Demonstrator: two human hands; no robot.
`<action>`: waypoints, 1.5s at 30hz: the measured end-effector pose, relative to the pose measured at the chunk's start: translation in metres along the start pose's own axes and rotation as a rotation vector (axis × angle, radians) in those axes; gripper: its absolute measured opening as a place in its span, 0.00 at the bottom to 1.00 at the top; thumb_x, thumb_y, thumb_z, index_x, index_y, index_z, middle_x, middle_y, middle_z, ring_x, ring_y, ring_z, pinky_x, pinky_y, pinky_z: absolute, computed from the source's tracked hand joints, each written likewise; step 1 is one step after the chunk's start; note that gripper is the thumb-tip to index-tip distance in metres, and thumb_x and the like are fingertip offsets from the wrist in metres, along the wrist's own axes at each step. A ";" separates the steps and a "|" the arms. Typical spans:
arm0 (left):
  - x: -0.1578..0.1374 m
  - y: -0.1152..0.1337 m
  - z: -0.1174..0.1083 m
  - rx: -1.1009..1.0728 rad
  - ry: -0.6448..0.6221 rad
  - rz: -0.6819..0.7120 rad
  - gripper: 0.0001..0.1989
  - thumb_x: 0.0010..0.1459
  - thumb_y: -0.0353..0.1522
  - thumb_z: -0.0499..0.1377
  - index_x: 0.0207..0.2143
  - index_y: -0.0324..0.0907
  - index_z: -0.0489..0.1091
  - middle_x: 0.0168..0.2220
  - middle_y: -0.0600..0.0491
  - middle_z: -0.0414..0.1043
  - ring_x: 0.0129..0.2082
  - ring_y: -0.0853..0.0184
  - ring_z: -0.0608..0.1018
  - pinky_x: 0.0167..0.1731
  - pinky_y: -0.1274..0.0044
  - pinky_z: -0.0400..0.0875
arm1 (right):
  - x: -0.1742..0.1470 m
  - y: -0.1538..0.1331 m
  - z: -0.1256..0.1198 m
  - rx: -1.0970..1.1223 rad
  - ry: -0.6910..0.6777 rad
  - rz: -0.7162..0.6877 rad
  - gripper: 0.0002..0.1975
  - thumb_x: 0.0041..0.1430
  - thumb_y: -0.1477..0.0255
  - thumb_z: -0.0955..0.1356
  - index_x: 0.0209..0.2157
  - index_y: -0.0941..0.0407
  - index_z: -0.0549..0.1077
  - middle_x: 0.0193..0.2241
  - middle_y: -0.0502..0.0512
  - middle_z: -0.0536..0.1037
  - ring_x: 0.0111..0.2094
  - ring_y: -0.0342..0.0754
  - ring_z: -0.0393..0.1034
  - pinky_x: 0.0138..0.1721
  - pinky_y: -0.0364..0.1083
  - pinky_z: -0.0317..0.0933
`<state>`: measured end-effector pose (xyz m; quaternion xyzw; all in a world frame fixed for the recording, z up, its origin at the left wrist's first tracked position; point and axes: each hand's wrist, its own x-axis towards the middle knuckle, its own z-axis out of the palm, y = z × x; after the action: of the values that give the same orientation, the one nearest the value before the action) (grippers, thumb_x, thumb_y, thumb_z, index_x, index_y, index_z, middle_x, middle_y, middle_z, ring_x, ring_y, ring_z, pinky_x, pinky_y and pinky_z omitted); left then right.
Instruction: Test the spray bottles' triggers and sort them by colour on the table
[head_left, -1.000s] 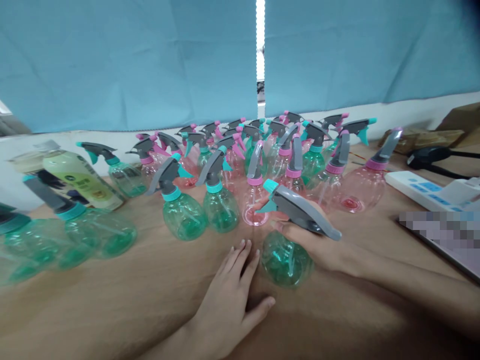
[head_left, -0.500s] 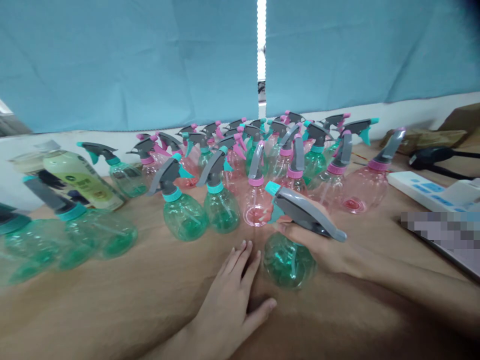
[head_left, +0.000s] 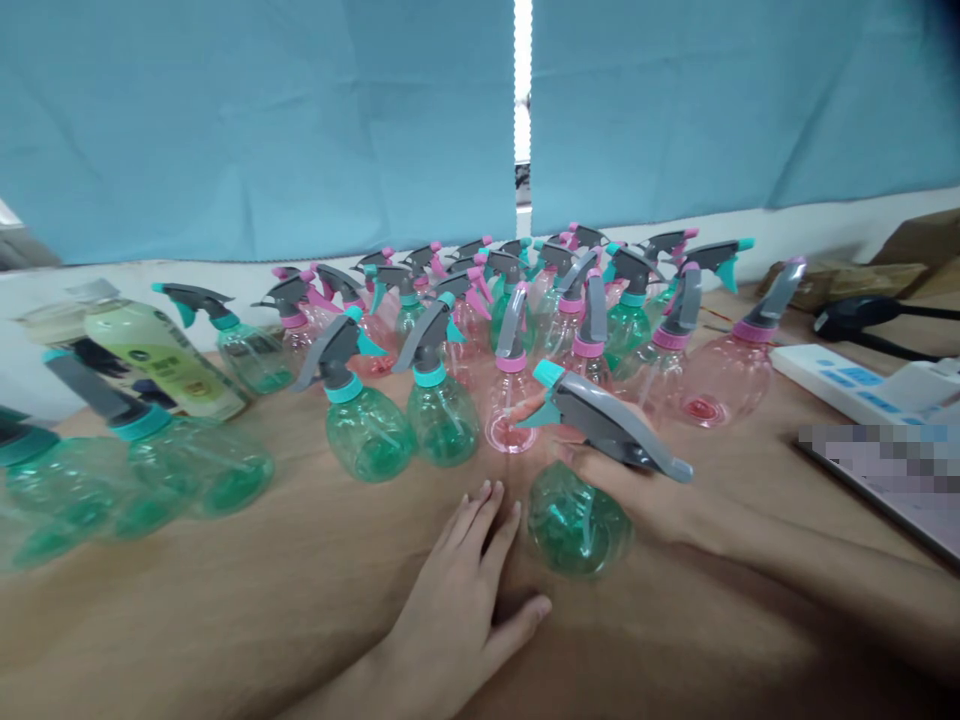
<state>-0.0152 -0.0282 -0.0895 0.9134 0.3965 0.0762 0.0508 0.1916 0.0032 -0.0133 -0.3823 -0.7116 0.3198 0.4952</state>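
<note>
A green spray bottle [head_left: 581, 525] with a grey and turquoise trigger head stands in front of me on the wooden table [head_left: 322, 600]. My right hand [head_left: 637, 480] is wrapped round its neck from the right, and a finger reaches out by the turquoise trigger. Part of that hand is hidden behind the spray head. My left hand [head_left: 469, 580] lies palm down on the table just left of the bottle, fingers stretched and thumb apart, holding nothing. Beyond the hands stand a pink spray bottle [head_left: 511, 410] and two green spray bottles [head_left: 442, 425].
Several more pink and green spray bottles crowd the back. Others [head_left: 202, 465] stand at the left, by a large labelled bottle [head_left: 161, 355]. On the right are a white power strip [head_left: 840, 380], a flat dark-edged device [head_left: 885, 490] and a black object [head_left: 862, 318]. A blue curtain [head_left: 262, 130] hangs behind.
A finger of my right hand has stretched out leftward at the trigger, and the trigger has swung outward. The spray head has shifted slightly. My left hand stays in place.
</note>
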 end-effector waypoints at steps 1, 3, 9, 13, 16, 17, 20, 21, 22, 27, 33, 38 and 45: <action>0.000 0.000 0.000 -0.005 0.002 -0.003 0.35 0.63 0.47 0.51 0.64 0.34 0.52 0.67 0.38 0.47 0.66 0.50 0.53 0.59 0.57 0.59 | 0.000 0.000 0.000 -0.008 0.007 0.003 0.13 0.47 0.78 0.63 0.34 0.50 0.69 0.30 0.47 0.74 0.24 0.44 0.66 0.28 0.44 0.65; 0.001 0.000 0.000 -0.010 -0.004 -0.008 0.35 0.63 0.48 0.51 0.64 0.34 0.53 0.67 0.38 0.47 0.66 0.49 0.53 0.59 0.56 0.59 | -0.001 0.001 0.001 -0.019 0.023 0.006 0.12 0.47 0.77 0.63 0.34 0.50 0.69 0.29 0.47 0.73 0.25 0.45 0.66 0.28 0.44 0.64; 0.001 0.001 0.000 -0.020 0.013 0.000 0.34 0.63 0.47 0.51 0.63 0.33 0.54 0.67 0.37 0.47 0.66 0.49 0.54 0.59 0.55 0.59 | -0.003 0.007 0.001 -0.053 0.037 0.025 0.10 0.47 0.77 0.63 0.33 0.51 0.69 0.24 0.46 0.71 0.22 0.45 0.62 0.24 0.44 0.61; 0.001 0.002 -0.003 -0.009 -0.023 -0.014 0.35 0.64 0.48 0.50 0.63 0.32 0.53 0.66 0.36 0.47 0.66 0.49 0.53 0.59 0.54 0.58 | -0.004 0.010 0.001 -0.062 0.032 0.004 0.13 0.48 0.78 0.63 0.36 0.51 0.71 0.25 0.47 0.71 0.22 0.45 0.64 0.24 0.44 0.61; 0.002 0.002 -0.004 -0.009 -0.038 -0.019 0.35 0.63 0.47 0.51 0.64 0.32 0.53 0.67 0.37 0.46 0.66 0.49 0.53 0.59 0.54 0.58 | -0.004 0.011 0.001 -0.007 0.019 -0.007 0.14 0.50 0.77 0.63 0.39 0.50 0.71 0.28 0.48 0.74 0.26 0.46 0.68 0.26 0.44 0.63; 0.002 0.002 -0.004 -0.011 -0.030 -0.017 0.35 0.63 0.47 0.51 0.64 0.32 0.53 0.67 0.37 0.46 0.66 0.49 0.53 0.59 0.54 0.58 | -0.003 0.010 0.001 0.023 0.015 -0.009 0.14 0.50 0.77 0.63 0.39 0.51 0.71 0.30 0.48 0.75 0.28 0.46 0.70 0.28 0.44 0.65; 0.000 0.002 -0.002 -0.008 -0.007 -0.012 0.34 0.63 0.47 0.51 0.63 0.33 0.54 0.67 0.37 0.47 0.65 0.49 0.54 0.59 0.55 0.58 | -0.001 0.008 0.002 0.087 0.010 -0.006 0.14 0.50 0.77 0.63 0.39 0.51 0.70 0.33 0.49 0.76 0.34 0.47 0.74 0.33 0.45 0.67; 0.000 0.001 -0.001 -0.007 -0.003 -0.009 0.34 0.63 0.47 0.51 0.63 0.33 0.55 0.66 0.36 0.48 0.65 0.48 0.54 0.59 0.54 0.58 | -0.001 0.007 0.002 0.093 0.011 -0.002 0.14 0.50 0.77 0.63 0.39 0.52 0.70 0.32 0.49 0.76 0.35 0.48 0.74 0.34 0.45 0.68; 0.000 0.001 -0.001 -0.008 0.001 -0.008 0.34 0.63 0.47 0.51 0.63 0.33 0.55 0.66 0.36 0.48 0.65 0.48 0.54 0.59 0.54 0.59 | -0.001 0.006 0.002 0.093 0.011 0.008 0.14 0.49 0.77 0.64 0.39 0.52 0.70 0.32 0.49 0.76 0.34 0.48 0.74 0.34 0.46 0.68; 0.001 0.001 -0.002 -0.012 -0.004 -0.012 0.34 0.63 0.48 0.51 0.63 0.33 0.56 0.66 0.37 0.48 0.65 0.48 0.54 0.59 0.54 0.59 | -0.001 0.005 0.002 0.080 0.024 0.028 0.11 0.48 0.77 0.64 0.35 0.52 0.68 0.28 0.48 0.74 0.31 0.48 0.73 0.32 0.46 0.68; 0.001 0.000 -0.001 -0.013 0.006 -0.012 0.33 0.63 0.48 0.51 0.63 0.34 0.55 0.67 0.38 0.48 0.65 0.49 0.54 0.59 0.55 0.58 | 0.000 0.006 0.002 0.080 0.012 0.022 0.13 0.47 0.76 0.63 0.38 0.52 0.69 0.28 0.48 0.74 0.30 0.47 0.72 0.30 0.45 0.67; 0.001 0.000 0.000 -0.014 0.014 -0.007 0.34 0.63 0.47 0.51 0.63 0.35 0.54 0.67 0.39 0.48 0.65 0.50 0.54 0.60 0.57 0.58 | -0.001 0.008 0.003 0.064 0.017 0.020 0.15 0.48 0.77 0.63 0.39 0.52 0.70 0.29 0.49 0.74 0.30 0.47 0.71 0.29 0.45 0.66; 0.001 0.002 -0.003 -0.012 -0.010 -0.012 0.35 0.64 0.47 0.51 0.64 0.34 0.52 0.67 0.38 0.47 0.66 0.50 0.53 0.60 0.56 0.58 | -0.003 0.010 0.000 -0.053 0.008 -0.002 0.12 0.48 0.78 0.63 0.35 0.51 0.69 0.25 0.47 0.70 0.25 0.46 0.65 0.26 0.45 0.62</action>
<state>-0.0137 -0.0285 -0.0861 0.9111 0.4013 0.0737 0.0587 0.1947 0.0055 -0.0228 -0.3957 -0.7182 0.2990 0.4881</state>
